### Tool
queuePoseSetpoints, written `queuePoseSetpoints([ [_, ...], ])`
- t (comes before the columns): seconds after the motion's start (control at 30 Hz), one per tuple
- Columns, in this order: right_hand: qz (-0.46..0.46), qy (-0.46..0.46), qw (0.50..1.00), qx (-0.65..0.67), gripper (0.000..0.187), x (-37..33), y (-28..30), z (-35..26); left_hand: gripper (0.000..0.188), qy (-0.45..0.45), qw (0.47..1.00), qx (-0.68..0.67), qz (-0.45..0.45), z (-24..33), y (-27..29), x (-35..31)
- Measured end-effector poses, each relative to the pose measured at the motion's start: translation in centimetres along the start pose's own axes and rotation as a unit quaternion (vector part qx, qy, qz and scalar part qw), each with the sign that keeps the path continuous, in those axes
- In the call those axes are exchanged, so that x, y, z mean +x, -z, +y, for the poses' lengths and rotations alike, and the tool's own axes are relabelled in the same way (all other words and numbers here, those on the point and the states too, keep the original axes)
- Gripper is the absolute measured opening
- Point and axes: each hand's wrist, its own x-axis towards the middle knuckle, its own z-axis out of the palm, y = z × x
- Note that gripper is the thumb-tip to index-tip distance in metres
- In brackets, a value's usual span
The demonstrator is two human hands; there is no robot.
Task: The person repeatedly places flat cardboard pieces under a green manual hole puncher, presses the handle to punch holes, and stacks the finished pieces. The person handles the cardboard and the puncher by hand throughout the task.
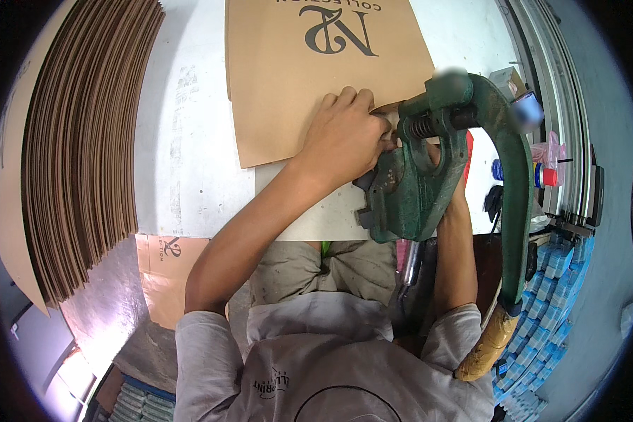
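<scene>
A brown paper bag (281,105) with dark printing lies flat on the white table, its near right corner reaching to a green hand-lever press (415,190). My left hand (348,133) rests over the bag's near edge beside the press jaws, its fingers curled and closed on the paper. Its thumb side is close to the press's spring (420,127). My right forearm passes behind the press body, and only a bit of my right hand (435,153) shows through a gap in the casting. Its fingers are hidden there.
A tall stack of brown bags (91,141) stands at the left. The long curved press lever (517,211) ends in a tan wrapped grip (489,348) by my right sleeve. A small red-capped container (547,176) and metal rails (577,119) are at the right, with blue bundles (541,316) below.
</scene>
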Motion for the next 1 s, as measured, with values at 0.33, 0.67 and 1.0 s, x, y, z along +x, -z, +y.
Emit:
queuePoseSetpoints([
  [0.33, 0.016, 0.117, 0.980, -0.158, 0.013, -0.2, 1.1, 0.2, 0.029, 0.024, 0.999, 0.034, 0.001, 1.3, -1.0, 0.5],
  [0.67, -0.199, 0.463, 0.646, -0.573, 0.054, -14.4, 1.0, -10.6, 0.021, 0.052, 0.997, 0.044, -0.030, 2.1, -0.5, 1.3],
  [1.0, -0.082, 0.288, 0.940, -0.162, 0.041, -10.7, 2.5, -13.8, 0.026, -0.066, 0.994, 0.068, 0.055, -1.6, -0.2, 0.1],
])
